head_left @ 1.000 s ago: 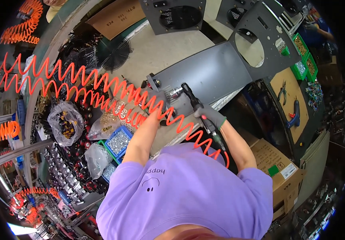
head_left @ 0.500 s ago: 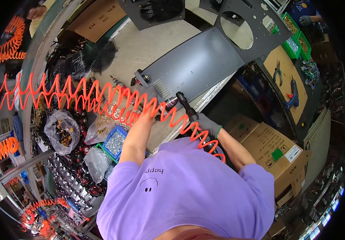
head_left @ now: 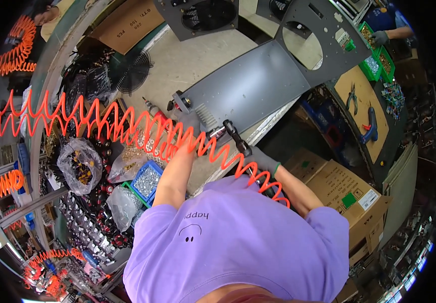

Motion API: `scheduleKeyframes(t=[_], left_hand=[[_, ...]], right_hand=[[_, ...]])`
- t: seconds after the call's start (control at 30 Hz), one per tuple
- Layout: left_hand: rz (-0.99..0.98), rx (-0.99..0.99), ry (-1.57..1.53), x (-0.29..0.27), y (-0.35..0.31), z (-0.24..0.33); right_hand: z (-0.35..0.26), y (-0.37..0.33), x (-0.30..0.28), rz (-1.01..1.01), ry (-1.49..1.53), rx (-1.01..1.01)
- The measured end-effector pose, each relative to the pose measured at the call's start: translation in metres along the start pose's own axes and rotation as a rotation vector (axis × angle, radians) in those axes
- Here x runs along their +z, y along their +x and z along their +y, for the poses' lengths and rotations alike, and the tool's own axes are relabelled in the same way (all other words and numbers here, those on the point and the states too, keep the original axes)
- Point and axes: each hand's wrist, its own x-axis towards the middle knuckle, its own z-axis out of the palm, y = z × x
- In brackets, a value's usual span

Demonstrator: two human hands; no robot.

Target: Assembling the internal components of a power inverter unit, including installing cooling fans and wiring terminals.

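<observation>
My right hand (head_left: 263, 160), in a grey glove, is wrapped round a black air ratchet wrench (head_left: 236, 137). The tool's silver socket end (head_left: 217, 133) points left, close to the near left end of a dark grey bent metal panel (head_left: 251, 83). At that slotted end is my gloved left hand (head_left: 189, 122), next to a small bracket with a black knob (head_left: 181, 102). Its fingers are partly covered by an orange coiled air hose (head_left: 102, 117) and blend with the panel. The hose crosses both of my forearms' line and runs to the ratchet's handle.
A red power tool (head_left: 156, 112) and a round black fan guard (head_left: 132, 73) lie left on the bench. Screws fill a blue bin (head_left: 146, 183). Cartons (head_left: 344, 194) stand at right. Pliers (head_left: 352, 98) lie on a side board. A co-worker's gloved hand (head_left: 379, 37) is at green bins.
The view has shifted slightly. A co-worker's hand at the upper right has moved left and down to the green bins. My hands and the ratchet stay almost in place at the panel's end.
</observation>
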Motion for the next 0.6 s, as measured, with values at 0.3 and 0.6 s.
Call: scheduleKeyframes(t=[0.3,0.6], left_hand=[[-0.035,-0.212,0.175,-0.006,0.019,0.039],[-0.130,-0.062,0.187,0.007,0.034,-0.002]], right_hand=[[-0.004,0.007,-0.010,-0.041,-0.037,-0.075],[-0.044,0.004,-0.024,-0.087,0.000,0.050]])
